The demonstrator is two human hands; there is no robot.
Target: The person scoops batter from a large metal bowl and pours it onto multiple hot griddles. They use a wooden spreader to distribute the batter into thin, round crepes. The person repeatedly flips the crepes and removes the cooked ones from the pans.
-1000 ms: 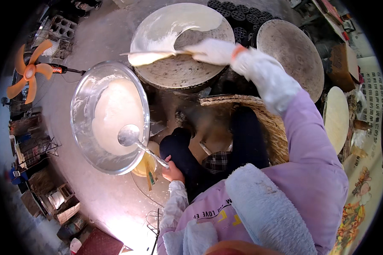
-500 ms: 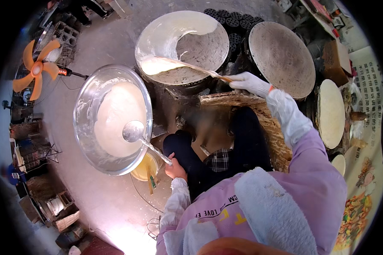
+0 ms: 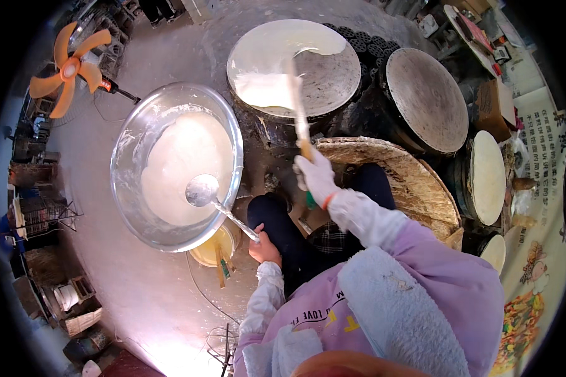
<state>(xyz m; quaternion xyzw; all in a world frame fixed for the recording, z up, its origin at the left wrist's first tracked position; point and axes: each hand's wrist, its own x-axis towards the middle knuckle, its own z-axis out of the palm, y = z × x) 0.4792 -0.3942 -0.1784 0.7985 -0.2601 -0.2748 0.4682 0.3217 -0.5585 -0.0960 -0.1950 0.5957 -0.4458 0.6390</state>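
My right hand, in a white glove, is closed round the handle of a wooden batter spreader. The spreader, blurred by motion, reaches over the far round griddle. Pale batter coats the griddle's left and far side; its right side shows bare grey. Bare-skinned, my left hand grips the end of a metal ladle. The ladle's bowl sits over white batter in a large metal basin to my left.
A second, bare griddle stands to the right, with a pale-topped round one beyond. A curved wooden board borders my legs. Black honeycomb briquettes lie behind. A yellow bucket and orange fan are at left.
My right hand has swung left and nearer to my body, turning the spreader from pointing left to pointing away from me. My left hand still holds the ladle over the basin. The view has shifted slightly.
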